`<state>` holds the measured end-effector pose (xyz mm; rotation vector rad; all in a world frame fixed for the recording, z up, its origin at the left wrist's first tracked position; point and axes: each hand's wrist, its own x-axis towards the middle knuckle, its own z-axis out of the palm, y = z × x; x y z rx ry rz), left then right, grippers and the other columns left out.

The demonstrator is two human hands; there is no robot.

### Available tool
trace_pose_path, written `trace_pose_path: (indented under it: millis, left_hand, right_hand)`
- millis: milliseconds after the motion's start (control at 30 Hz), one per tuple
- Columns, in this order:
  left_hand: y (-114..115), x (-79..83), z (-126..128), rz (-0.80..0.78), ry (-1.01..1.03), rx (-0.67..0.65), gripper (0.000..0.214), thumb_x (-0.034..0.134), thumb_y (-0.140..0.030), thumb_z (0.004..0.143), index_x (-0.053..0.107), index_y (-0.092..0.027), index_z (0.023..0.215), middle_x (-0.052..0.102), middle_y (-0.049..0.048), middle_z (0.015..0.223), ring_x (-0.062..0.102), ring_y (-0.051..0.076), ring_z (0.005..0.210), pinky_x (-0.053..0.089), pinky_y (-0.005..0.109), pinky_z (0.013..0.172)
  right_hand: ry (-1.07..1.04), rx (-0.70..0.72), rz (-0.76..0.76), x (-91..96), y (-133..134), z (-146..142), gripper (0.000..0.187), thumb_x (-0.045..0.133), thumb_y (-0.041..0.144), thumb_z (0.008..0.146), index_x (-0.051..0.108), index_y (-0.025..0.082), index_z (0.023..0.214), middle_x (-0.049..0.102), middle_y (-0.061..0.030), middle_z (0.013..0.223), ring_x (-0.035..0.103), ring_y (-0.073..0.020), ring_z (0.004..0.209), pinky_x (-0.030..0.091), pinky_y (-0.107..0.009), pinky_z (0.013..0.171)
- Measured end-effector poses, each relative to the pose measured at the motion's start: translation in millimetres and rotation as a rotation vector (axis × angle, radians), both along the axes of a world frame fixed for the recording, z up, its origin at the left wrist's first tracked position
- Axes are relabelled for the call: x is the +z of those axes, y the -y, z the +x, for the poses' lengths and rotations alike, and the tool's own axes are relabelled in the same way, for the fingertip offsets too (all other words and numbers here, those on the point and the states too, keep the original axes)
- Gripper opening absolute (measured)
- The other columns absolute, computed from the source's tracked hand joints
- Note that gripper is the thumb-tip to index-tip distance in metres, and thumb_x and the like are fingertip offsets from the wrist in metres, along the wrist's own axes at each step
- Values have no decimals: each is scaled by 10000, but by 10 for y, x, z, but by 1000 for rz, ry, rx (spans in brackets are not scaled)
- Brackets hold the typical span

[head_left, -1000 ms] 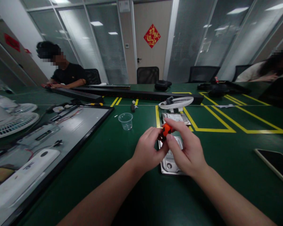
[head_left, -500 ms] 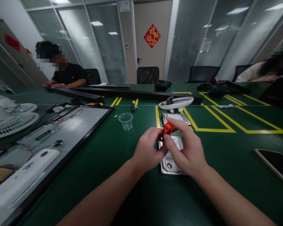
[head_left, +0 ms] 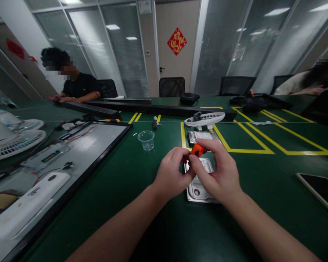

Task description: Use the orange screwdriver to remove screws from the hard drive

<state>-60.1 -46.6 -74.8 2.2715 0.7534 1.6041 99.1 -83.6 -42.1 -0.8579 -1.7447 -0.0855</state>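
Observation:
My right hand [head_left: 221, 171] is closed around the orange-and-black handle of what looks like a screwdriver [head_left: 198, 149], gripped between thumb and fingers. Its shaft and tip are hidden. Pressed up against it from the left, my left hand [head_left: 173, 173] is closed in a pinch; what its fingertips hold is hidden. Both hands are above a silver hard drive [head_left: 199, 195] lying on the green table, and cover part of it. Just behind it lies a second hard drive [head_left: 202, 136], with a white fan grille part [head_left: 207, 118] beyond.
A clear plastic cup [head_left: 146, 140] stands left of my hands. A large panel [head_left: 98, 145] with a white casing [head_left: 30, 203] fills the left side, near white fan parts [head_left: 30, 136]. On the right lies a phone [head_left: 319, 193]. Long black bars [head_left: 158, 110] cross behind; two people sit beyond.
The orange handle has tilted and shifted slightly right, with my right hand's fingers moving along with it. My left hand stays almost in place.

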Motion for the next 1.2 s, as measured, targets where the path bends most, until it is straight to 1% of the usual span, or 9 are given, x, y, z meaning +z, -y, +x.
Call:
trace_pose_path:
  millis: [133,200,400,567,733,833,1033,1133,1200]
  left_hand:
    - [23,42,3,-5,-23,-18,100,647,-194,958,586,-213,1035,671,32,917,627,175,812,518,312,727]
    - [33,55,3,1,-30,-12,88,632,-193,968,593,-209,1045,670,36,915,628,180,819,519,319,735]
    - [17,19,-4,2,1,4,233,702,-177,895,584,-213,1092,665,25,947,628,171,826,522,301,738]
    - [9,5,-9,-11,-16,5,202,700,-162,882,574,-217,1030,660,19,932,625,171,829,514,299,747]
    - [19,37,-1,-6,-26,-23,121,656,-171,934,576,-210,1017,650,20,895,617,171,809,501,300,728]
    - [21,36,11,12,-26,-17,113,634,-151,930,569,-209,1004,649,24,891,619,176,814,502,307,731]
    - [22,30,10,3,11,-6,208,703,-180,901,577,-210,1063,657,21,931,621,164,806,510,291,720]
    - [21,39,3,2,2,-7,189,693,-162,891,573,-212,1028,639,10,899,608,158,787,502,285,711]
    - [21,47,1,1,-1,-13,162,674,-158,905,569,-210,1017,629,6,884,601,155,778,497,283,707]
  right_hand:
    - [6,53,-39,-6,16,5,501,613,158,995,571,255,1485,712,-93,1247,691,-262,1121,579,-455,966]
    - [11,66,-54,-9,19,4,509,578,141,1008,562,260,1502,716,-90,1266,690,-263,1157,575,-449,983]
    - [5,27,-20,-7,-2,-5,433,659,153,978,609,235,1400,706,-79,1155,679,-241,1040,571,-430,917]
    - [12,4,-5,5,8,-3,420,708,173,960,621,230,1367,694,-71,1107,668,-231,983,572,-421,881]
    - [16,76,-52,-13,26,8,507,578,160,1024,548,252,1522,719,-90,1256,688,-257,1132,577,-448,967]
    - [8,91,-67,-34,16,15,494,527,146,1048,551,258,1529,726,-83,1281,688,-252,1183,573,-435,985]
    - [6,34,-25,-15,1,14,418,611,164,1011,605,227,1424,716,-80,1158,679,-232,1038,569,-414,908]
    - [-1,9,-11,-3,-2,5,393,674,175,981,630,213,1370,705,-77,1109,671,-233,1004,566,-413,881]
    - [4,20,-10,-6,-2,2,426,680,175,978,622,219,1398,708,-74,1119,673,-233,1009,568,-415,890]
